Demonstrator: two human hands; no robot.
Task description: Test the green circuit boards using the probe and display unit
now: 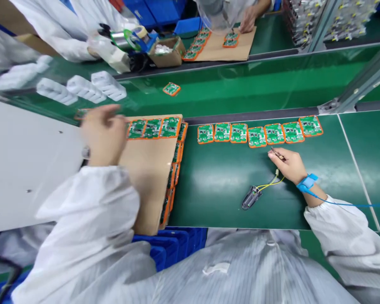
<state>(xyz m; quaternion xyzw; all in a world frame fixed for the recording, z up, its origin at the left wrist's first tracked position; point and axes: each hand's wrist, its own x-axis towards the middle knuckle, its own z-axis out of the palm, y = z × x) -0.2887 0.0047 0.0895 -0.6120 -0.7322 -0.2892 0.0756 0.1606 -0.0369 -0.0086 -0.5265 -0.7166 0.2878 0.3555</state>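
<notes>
My left hand (104,133) is over the far left corner of a cardboard sheet (142,181), its fingers bent and smeared by motion. Beside it, green circuit boards (152,128) in orange frames lie in a row on the cardboard. My right hand (286,162) pinches a thin, probe-like piece (277,154). Yellow and black wires (269,185) run from near that hand to a small dark grey, open-cased device (251,198) on the green table. Just beyond my right hand, a line of several orange-framed circuit boards (256,137) stretches along the table.
More framed boards (177,152) show in layers under the cardboard's right edge. A single board (171,88) lies past the dark rail (240,117). A blue wrist strap (308,182) trails a cord rightward. Co-workers' hands (248,19) are across the bench; blue bins (177,245) stand below.
</notes>
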